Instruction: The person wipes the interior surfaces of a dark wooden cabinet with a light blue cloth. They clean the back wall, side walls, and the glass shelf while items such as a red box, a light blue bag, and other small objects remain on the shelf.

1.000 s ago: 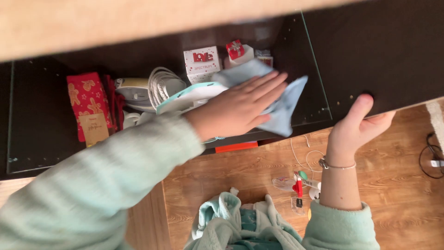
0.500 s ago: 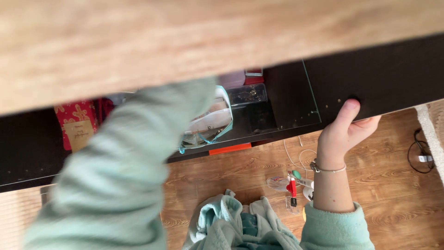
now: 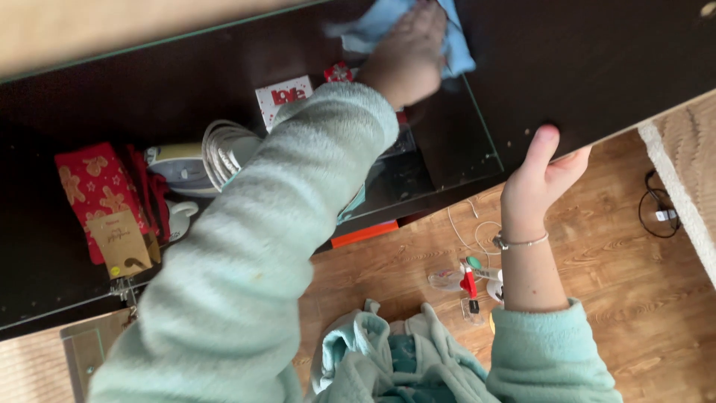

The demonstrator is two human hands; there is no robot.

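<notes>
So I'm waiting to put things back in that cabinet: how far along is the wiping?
Under way; how much is already wiped can't be told. The left hand presses a blue cloth on the dark shelf at its back, the right hand on the edge. The red box, cord and card sit there unmoved.

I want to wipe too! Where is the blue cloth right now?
The blue cloth is at the top of the head view, under the left hand, pressed on the dark cabinet.

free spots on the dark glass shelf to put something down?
Bare glass right of the left hand's sleeve, out to the shelf's corner by the right hand. Crowded left: red gift bag, iron, coiled cord.
</notes>
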